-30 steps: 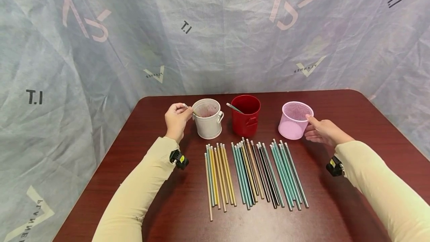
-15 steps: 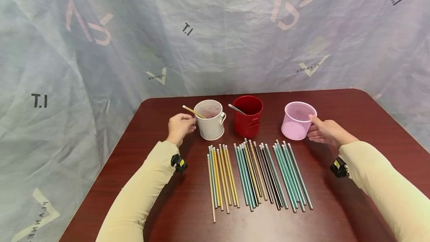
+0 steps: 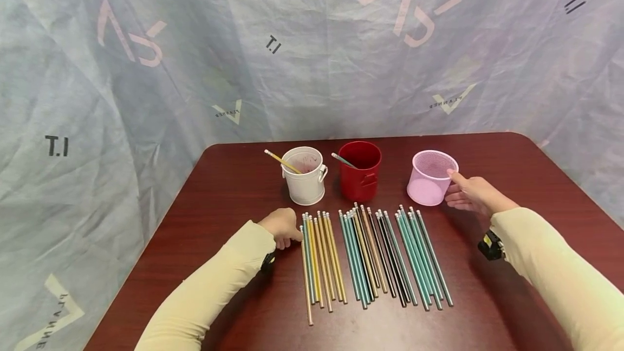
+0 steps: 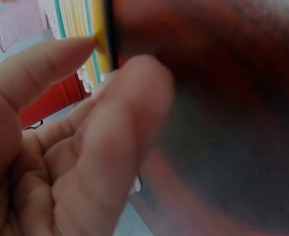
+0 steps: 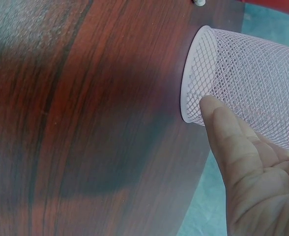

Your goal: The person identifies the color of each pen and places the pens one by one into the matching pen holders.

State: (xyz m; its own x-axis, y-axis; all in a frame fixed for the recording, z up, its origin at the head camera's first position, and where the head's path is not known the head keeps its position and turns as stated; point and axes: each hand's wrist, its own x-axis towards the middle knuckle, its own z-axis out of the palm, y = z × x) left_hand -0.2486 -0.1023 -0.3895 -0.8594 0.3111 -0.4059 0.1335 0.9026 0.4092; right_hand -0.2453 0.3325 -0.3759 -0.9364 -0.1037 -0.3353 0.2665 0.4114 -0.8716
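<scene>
My left hand (image 3: 284, 226) is at the left end of the pencil row. Its thumb touches a yellow-looking pencil (image 4: 101, 44) in the left wrist view, with the index finger apart from the thumb. To the right, my right hand (image 3: 473, 194) holds the pink mesh pencil cup (image 3: 423, 188) at its right side. The thumb lies over the rim while the other fingers stretch along the outer wall. A yellow pencil (image 3: 280, 160) leans in the white bucket (image 3: 306, 188), and a teal pencil (image 3: 343, 160) leans in the red bucket (image 3: 358, 184).
Gold and yellow pencils (image 3: 327, 259), a mixed group of teal, black and gold pencils (image 3: 372, 253), and teal pencils (image 3: 424, 256) lie in rows on the dark wood table (image 3: 234, 177). A grey printed cloth (image 3: 312, 69) hangs behind the table.
My left hand let go of the yellow pencil, which now leans in the white bucket. It then moved down and right to the pencil row. My right hand stays at the pink cup.
</scene>
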